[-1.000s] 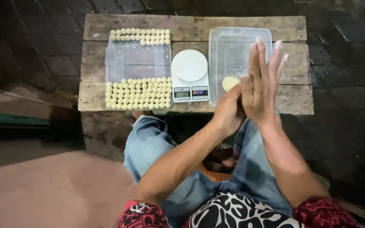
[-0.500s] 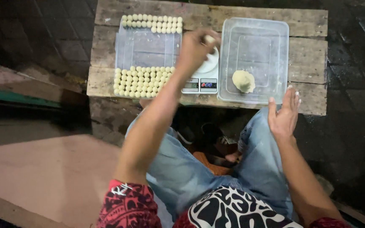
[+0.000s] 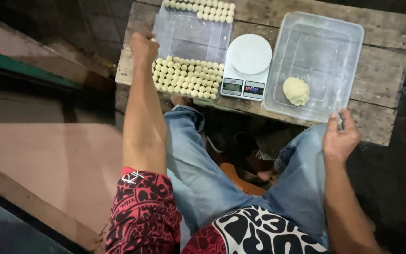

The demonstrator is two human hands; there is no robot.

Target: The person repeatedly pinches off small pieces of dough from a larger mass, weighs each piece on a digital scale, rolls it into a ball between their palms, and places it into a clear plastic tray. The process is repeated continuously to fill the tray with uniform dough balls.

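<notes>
Left hand (image 3: pixel 143 47): I see it closed in a loose fist at the near-left corner of the clear tray; whether it holds anything I cannot tell.
Right hand (image 3: pixel 340 139): fingers half curled, nothing held that I can make out, just below the near edge of the tub.
Clear tray (image 3: pixel 191 35): flat, transparent plastic; bare in the middle.
Dough balls (image 3: pixel 186 77): small, round, pale, packed in rows just right of my left fist; more line the tray's far edge.
Tub (image 3: pixel 323 35): deep, translucent, rectangular.
Dough lump (image 3: pixel 296 91): soft, irregular, alone in the tub, beyond my right hand.
Kitchen scale (image 3: pixel 246 66): white, round platter, between tray and tub.
Bench (image 3: pixel 381 113): rough weathered planks.
</notes>
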